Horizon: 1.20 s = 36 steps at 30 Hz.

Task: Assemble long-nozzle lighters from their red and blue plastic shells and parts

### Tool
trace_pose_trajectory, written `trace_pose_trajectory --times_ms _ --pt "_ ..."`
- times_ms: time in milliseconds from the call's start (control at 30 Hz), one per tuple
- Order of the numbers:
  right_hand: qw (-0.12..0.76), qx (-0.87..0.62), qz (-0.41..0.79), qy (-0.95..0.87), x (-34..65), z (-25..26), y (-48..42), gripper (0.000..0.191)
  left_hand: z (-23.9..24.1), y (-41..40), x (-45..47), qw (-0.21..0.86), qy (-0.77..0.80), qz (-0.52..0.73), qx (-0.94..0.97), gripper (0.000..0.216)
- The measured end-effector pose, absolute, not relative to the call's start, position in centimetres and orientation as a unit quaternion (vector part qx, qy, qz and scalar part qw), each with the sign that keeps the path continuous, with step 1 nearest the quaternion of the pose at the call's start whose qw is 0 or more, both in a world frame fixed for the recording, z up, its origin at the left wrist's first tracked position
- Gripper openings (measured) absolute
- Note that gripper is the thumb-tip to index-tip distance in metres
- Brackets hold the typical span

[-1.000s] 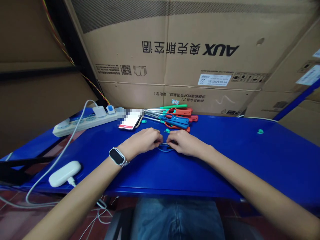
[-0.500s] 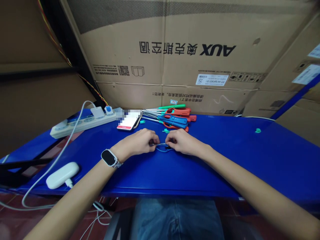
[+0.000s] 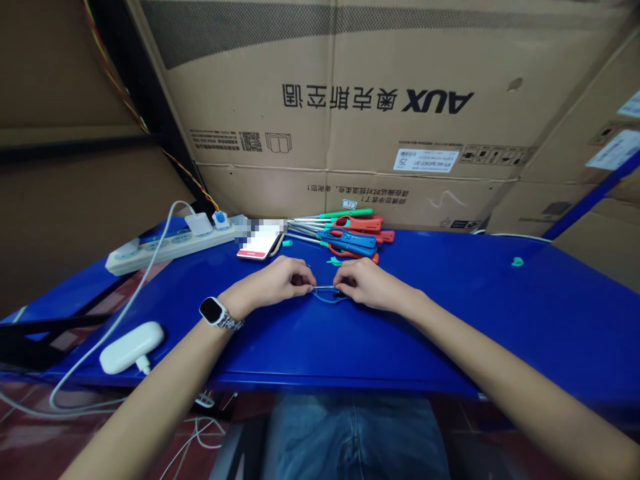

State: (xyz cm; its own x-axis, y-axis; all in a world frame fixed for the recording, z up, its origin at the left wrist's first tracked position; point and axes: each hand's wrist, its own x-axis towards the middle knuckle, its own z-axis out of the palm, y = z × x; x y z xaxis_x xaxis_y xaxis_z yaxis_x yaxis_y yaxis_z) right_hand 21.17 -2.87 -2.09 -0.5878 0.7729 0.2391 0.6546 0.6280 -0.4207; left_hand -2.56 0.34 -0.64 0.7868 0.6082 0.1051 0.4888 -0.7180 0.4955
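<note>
I am pinching the metal tube end of a blue lighter (image 3: 327,293) with my left hand (image 3: 280,283) and gripping its handle with my right hand (image 3: 367,283), keeping it low over the counter (image 3: 450,313) for steadiness.

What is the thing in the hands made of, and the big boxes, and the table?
The lighter held between the left hand and right hand seems to have a shiny metal rod and a blue, probably plastic handle. The boxes are matte brown cardboard, with printing and folded seams. The table looks like glossy blue painted metal or laminate; I cannot tell which.
</note>
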Motion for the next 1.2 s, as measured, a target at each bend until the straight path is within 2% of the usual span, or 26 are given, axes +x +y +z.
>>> trace_pose_trajectory --times_ms 167,333,633,867,1100,1200 --pt "0.2 -0.41 0.141 -0.878 21.0 -1.9 -3.0 0.013 -0.8 -0.4 -1.6 0.143 0.317 0.141 0.927 0.006" --pt "0.189 -0.414 0.145 -0.879 21.0 -1.7 -3.0 0.014 -1.3 -0.4 -1.5 0.113 0.293 0.139 0.939 0.013" --pt "0.198 -0.432 0.169 -0.863 21.0 -1.8 -3.3 0.013 -2.0 -0.7 -1.9 0.141 0.274 0.165 0.937 0.018" --pt "0.202 -0.418 0.178 -0.868 21.1 -2.0 -3.0 0.013 -1.6 -0.9 -2.2 0.086 0.263 0.149 0.949 0.024" --pt "0.196 -0.416 0.146 -0.876 21.3 -2.0 -3.2 0.011 -2.1 -1.0 -1.8 0.122 0.272 0.17 0.939 0.016" --pt "0.196 -0.42 0.14 -0.875 21.3 -2.1 -3.2 0.01 -2.1 -1.2 -1.4 0.128 0.262 0.169 0.941 0.019"
